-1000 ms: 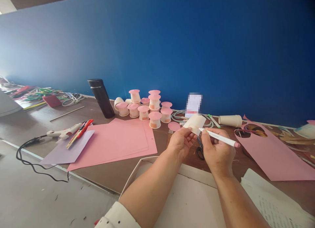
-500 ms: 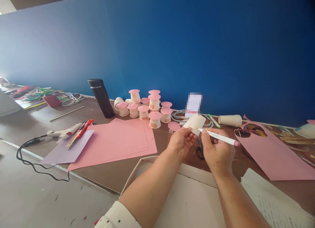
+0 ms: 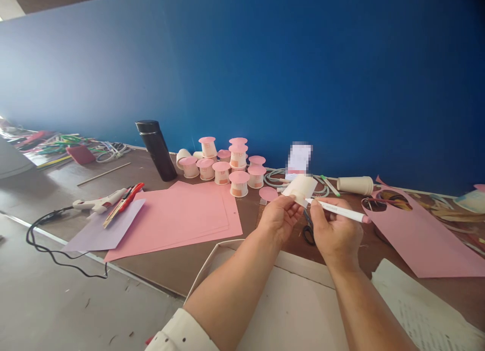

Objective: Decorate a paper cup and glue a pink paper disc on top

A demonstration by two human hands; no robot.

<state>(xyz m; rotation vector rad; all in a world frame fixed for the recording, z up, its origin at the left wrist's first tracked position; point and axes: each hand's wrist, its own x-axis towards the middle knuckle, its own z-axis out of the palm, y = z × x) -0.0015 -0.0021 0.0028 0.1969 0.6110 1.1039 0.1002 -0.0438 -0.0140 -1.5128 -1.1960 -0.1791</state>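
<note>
My left hand [image 3: 279, 217] is closed on a small white paper cup [image 3: 301, 188], held tilted above the brown table [image 3: 182, 267]. My right hand [image 3: 333, 233] grips a white marker with a pink end [image 3: 341, 211]; its tip touches the cup's side. Black-handled scissors [image 3: 307, 233] lie on the table just under my hands. A loose pink paper disc [image 3: 268, 193] lies just left of the cup.
Several cups with pink lids [image 3: 227, 165] cluster by the blue wall, beside a black flask [image 3: 156, 150]. Pink sheets [image 3: 178, 217] lie at centre left, with a glue gun [image 3: 99, 203] and red cutter [image 3: 125, 202]. Cut pink paper [image 3: 420, 237] and a lying cup stack [image 3: 354, 185] are right.
</note>
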